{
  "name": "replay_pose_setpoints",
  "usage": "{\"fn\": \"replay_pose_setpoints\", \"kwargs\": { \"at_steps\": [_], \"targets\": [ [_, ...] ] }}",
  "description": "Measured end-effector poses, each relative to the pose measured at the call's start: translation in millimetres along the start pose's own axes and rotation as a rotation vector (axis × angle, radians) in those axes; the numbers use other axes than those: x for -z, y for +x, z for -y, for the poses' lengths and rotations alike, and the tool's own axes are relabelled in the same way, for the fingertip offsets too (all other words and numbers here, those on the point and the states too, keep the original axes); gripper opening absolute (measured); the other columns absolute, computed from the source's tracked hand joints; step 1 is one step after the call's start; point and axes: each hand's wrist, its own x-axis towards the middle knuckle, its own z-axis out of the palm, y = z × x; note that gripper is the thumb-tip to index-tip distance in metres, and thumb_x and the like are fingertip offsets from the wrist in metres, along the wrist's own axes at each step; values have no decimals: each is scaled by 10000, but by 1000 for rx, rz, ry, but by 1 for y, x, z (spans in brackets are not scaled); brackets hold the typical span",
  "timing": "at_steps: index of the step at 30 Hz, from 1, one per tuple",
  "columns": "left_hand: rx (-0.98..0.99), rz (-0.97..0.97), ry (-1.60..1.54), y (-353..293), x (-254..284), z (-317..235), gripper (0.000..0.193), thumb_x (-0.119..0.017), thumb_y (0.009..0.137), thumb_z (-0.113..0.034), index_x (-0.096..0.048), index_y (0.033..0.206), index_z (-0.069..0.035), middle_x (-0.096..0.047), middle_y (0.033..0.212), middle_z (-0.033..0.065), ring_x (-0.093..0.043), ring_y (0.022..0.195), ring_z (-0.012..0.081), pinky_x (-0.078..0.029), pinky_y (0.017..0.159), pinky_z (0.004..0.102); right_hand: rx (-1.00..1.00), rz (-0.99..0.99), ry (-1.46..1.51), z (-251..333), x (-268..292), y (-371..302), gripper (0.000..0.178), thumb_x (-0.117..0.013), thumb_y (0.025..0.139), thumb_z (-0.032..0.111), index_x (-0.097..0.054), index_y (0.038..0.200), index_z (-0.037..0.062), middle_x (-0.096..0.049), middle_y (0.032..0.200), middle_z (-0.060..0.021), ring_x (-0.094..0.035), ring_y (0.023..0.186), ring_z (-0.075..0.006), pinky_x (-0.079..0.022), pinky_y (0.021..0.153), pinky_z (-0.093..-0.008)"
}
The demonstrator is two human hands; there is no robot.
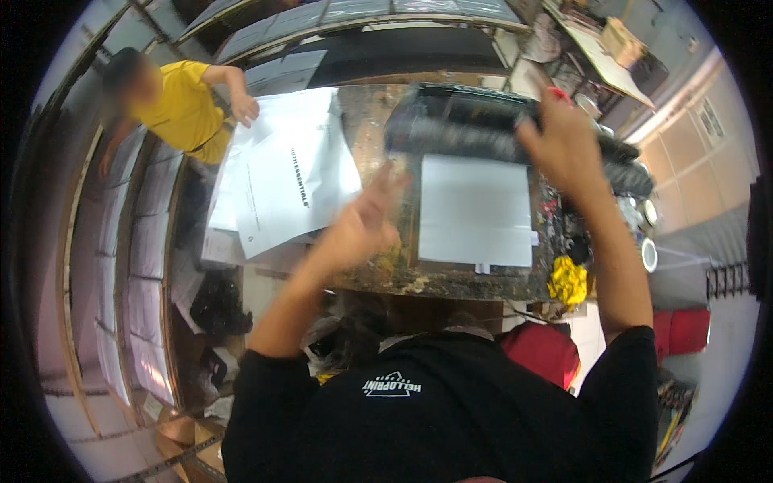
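The head-worn fisheye looks steeply down over the wearer's black shirt (483,435); the worktable (368,121) lies near, mid-view.

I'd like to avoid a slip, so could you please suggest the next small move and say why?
Perhaps bring the left hand to the left end of the dark frame-like piece: that hand looks open and empty near there, while the right hand, though blurred, is by the right end.

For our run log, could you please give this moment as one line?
left hand: apparently empty; right hand: at black frame, contact unclear; white sheet: flat
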Motion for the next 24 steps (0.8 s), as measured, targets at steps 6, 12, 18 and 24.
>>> {"fn": "replay_pose_setpoints", "kwargs": {
  "at_steps": [6,12,18,24],
  "targets": [
    [528,-431,-909,-83,-111,82,1383,-385,806,-934,115,1544,124,-76,1602,403,-187,1511,496,-275,1227,544,169,515,53,-7,-109,-175,429,-649,921,505,-695,1126,130,-655,1041,-132,-618,1015,-344,-475,868,-479],
    [953,-631,-905,-88,-104,195,1369,-351,759,-990,-52,1598,49,-238,1583,351,-361,1444,457,-352,1178,507,14,532,249,3,-208,-281,501,-799,811,337,-644,1224,101,-643,1096,-111,-603,1060,-316,-516,881,-465],
    [1055,-698,-764,-93,-114,206,1306,-274,777,-993,65,1628,-61,-164,1630,321,-250,1492,473,-350,1155,539,142,403,154,-38,-271,-206,626,-827,762,326,-617,1293,69,-629,1118,-98,-587,1052,-301,-494,892,-454],
    [1123,-926,-681,-83,-124,204,1254,-273,804,-974,-72,1623,-47,-238,1628,271,-313,1464,445,-350,1127,558,189,237,108,-112,-375,-30,440,-777,824,357,-616,1145,103,-609,1038,-85,-606,976,-312,-537,771,-452]
  ]
}}
